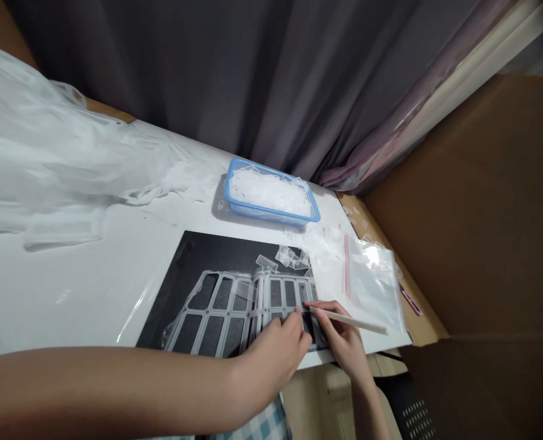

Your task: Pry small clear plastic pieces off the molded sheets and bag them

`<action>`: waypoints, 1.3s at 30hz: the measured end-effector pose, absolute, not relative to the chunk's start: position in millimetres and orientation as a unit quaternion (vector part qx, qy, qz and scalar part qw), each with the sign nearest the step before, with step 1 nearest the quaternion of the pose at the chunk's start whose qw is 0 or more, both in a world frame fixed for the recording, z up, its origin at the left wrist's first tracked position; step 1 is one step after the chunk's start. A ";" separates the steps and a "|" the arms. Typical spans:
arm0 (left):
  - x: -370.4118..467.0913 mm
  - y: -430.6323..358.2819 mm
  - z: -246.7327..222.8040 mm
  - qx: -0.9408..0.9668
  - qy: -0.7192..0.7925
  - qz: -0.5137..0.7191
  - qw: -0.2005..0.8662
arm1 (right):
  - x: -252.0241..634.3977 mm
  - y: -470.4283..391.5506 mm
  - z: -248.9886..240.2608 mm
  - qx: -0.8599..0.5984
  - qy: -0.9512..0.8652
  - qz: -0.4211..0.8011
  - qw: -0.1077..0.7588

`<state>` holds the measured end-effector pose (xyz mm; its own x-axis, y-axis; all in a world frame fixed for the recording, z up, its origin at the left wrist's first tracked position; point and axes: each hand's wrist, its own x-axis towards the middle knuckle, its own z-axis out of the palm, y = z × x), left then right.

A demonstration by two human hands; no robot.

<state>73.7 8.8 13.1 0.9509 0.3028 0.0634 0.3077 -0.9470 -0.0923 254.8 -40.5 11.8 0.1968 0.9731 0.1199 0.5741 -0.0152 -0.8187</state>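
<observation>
While the right hand (346, 342) pinches a stick (356, 321), the left hand's (278, 346) grip is unclear.

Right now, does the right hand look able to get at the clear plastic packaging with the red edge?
Probably yes: the clear plastic packaging lies close beside the right hand. The main hindrance seems to be the pale stick in its fingers, which may need setting down first.

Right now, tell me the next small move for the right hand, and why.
Probably ease the pale stick-like tool slowly along the gridded plastic sheet: the right hand grips it with its tip end at the sheet's grid, and the left hand is close beside, seemingly steadying the sheet.
</observation>
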 end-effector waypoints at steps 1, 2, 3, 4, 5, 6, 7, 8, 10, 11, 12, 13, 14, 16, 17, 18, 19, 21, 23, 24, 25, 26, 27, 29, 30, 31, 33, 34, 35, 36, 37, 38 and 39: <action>73.7 8.9 13.0 -0.987 -0.150 -0.020 0.053 | 254.8 -40.5 11.8 -0.664 -0.583 0.253 0.393; 73.5 9.0 12.8 -0.988 -0.144 -0.016 0.056 | 254.7 -40.5 12.0 -0.663 -0.585 0.253 0.393; 73.3 9.0 12.6 -0.988 -0.139 -0.014 0.059 | 254.6 -40.4 12.3 -0.661 -0.586 0.255 0.392; 73.0 8.9 12.3 -0.989 -0.137 -0.016 0.062 | 254.3 -40.4 12.6 -0.659 -0.589 0.256 0.391; 72.6 8.7 11.9 -0.988 -0.137 -0.021 0.064 | 254.0 -40.2 13.0 -0.656 -0.593 0.257 0.389; 72.3 8.6 11.4 -0.988 -0.139 -0.029 0.064 | 253.7 -40.1 13.4 -0.653 -0.600 0.255 0.385; 72.0 8.4 10.8 -0.987 -0.141 -0.037 0.064 | 253.2 -40.0 13.8 -0.650 -0.608 0.252 0.380; 71.8 8.2 10.0 -0.987 -0.143 -0.046 0.065 | 252.7 -40.0 14.2 -0.646 -0.618 0.244 0.375; 71.6 8.0 8.3 -0.985 -0.145 -0.063 0.067 | 251.1 -40.1 15.0 -0.639 -0.641 0.220 0.365; 71.5 8.0 7.5 -0.985 -0.145 -0.069 0.068 | 250.2 -40.3 15.4 -0.636 -0.652 0.206 0.357; 71.6 8.0 6.8 -0.984 -0.146 -0.073 0.069 | 249.3 -40.6 15.9 -0.633 -0.664 0.193 0.348; 71.7 8.0 6.3 -0.984 -0.148 -0.076 0.069 | 248.3 -40.9 16.3 -0.631 -0.675 0.181 0.337; 71.8 8.1 6.0 -0.984 -0.148 -0.075 0.068 | 247.5 -41.1 16.5 -0.629 -0.686 0.169 0.326; 72.0 8.3 6.1 -0.985 -0.146 -0.069 0.065 | 245.9 -41.3 16.4 -0.622 -0.705 0.142 0.309; 72.1 8.4 6.2 -0.985 -0.146 -0.066 0.064 | 245.3 -41.2 15.9 -0.618 -0.713 0.127 0.305; 72.1 8.4 6.5 -0.985 -0.145 -0.064 0.064 | 244.7 -41.0 15.3 -0.615 -0.719 0.111 0.305; 72.0 8.4 6.8 -0.985 -0.145 -0.063 0.065 | 244.1 -40.7 14.6 -0.613 -0.723 0.097 0.305; 71.9 8.3 7.9 -0.985 -0.143 -0.057 0.072 | 243.3 -40.0 13.5 -0.611 -0.725 0.075 0.308; 71.7 8.2 9.4 -0.986 -0.140 -0.043 0.078 | 242.8 -39.1 13.1 -0.610 -0.726 0.062 0.311; 71.7 8.1 10.2 -0.986 -0.139 -0.035 0.080 | 242.9 -38.5 13.2 -0.610 -0.726 0.058 0.312; 71.7 8.0 10.8 -0.986 -0.140 -0.028 0.081 | 243.4 -37.7 13.4 -0.610 -0.726 0.056 0.311; 71.7 7.8 11.3 -0.986 -0.142 -0.024 0.081 | 244.2 -36.8 13.9 -0.612 -0.726 0.053 0.311; 71.7 7.7 11.6 -0.986 -0.146 -0.025 0.081 | 245.6 -35.6 14.5 -0.616 -0.723 0.050 0.309; 71.6 7.3 11.6 -0.985 -0.148 -0.033 0.080 | 250.1 -32.3 16.2 -0.630 -0.712 0.037 0.308; 71.6 7.1 11.4 -0.985 -0.146 -0.035 0.078 | 253.2 -30.1 17.6 -0.638 -0.705 0.026 0.310; 71.5 7.1 11.1 -0.986 -0.143 -0.037 0.076 | 256.8 -27.6 19.3 -0.645 -0.697 0.013 0.313; 71.3 7.5 10.9 -0.987 -0.136 -0.034 0.077 | 265.2 -21.9 23.8 -0.662 -0.676 -0.019 0.324; 71.3 7.9 11.1 -0.987 -0.135 -0.031 0.078 | 269.9 -19.0 26.5 -0.671 -0.660 -0.039 0.335; 71.2 8.5 11.8 -0.987 -0.135 -0.026 0.079 | 274.7 -16.1 29.3 -0.682 -0.642 -0.058 0.346; 71.1 9.2 12.8 -0.987 -0.135 -0.020 0.080 | 279.5 -13.6 32.1 -0.692 -0.624 -0.075 0.356; 71.0 9.9 14.3 -0.988 -0.132 -0.012 0.079 | 284.2 -11.4 34.7 -0.701 -0.607 -0.089 0.365; 70.8 10.8 16.1 -0.989 -0.127 -0.002 0.074 | 288.5 -9.8 37.1 -0.708 -0.593 -0.101 0.370; 70.5 11.8 18.2 -0.990 -0.121 0.008 0.069 | 292.4 -8.7 39.1 -0.712 -0.585 -0.110 0.374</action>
<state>70.5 11.8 18.2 0.9704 0.2415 0.0007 0.2392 -0.9611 -0.1379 292.4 -8.7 39.1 0.2918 0.7496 0.5941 0.9146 -0.0370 -0.4026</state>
